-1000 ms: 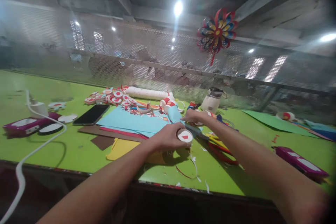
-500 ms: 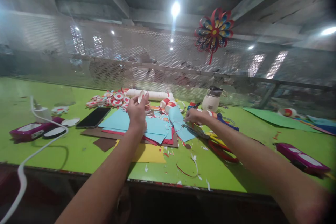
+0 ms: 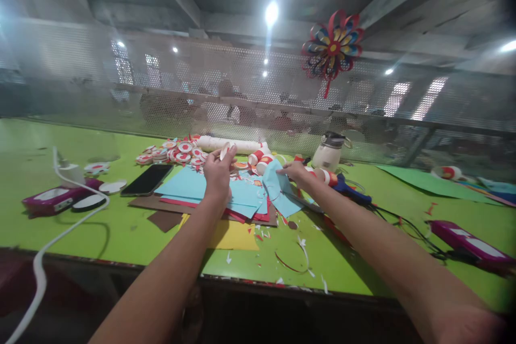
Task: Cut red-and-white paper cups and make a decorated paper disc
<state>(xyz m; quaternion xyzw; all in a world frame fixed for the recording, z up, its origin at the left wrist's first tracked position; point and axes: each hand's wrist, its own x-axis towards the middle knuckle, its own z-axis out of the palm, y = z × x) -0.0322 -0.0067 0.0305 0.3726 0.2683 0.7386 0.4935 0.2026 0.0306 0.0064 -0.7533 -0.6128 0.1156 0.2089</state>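
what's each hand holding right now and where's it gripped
The left hand pinches a small white paper disc by its edge at the fingertips. The right hand rests on a light blue paper piece; a real grip cannot be told.

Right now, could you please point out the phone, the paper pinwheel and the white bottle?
phone (image 3: 145,179), head view, middle of its dark screen.
paper pinwheel (image 3: 332,48), head view, its red centre.
white bottle (image 3: 327,157), head view, its body.

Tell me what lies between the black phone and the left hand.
Head view: light blue paper sheets lie between phone and left hand.
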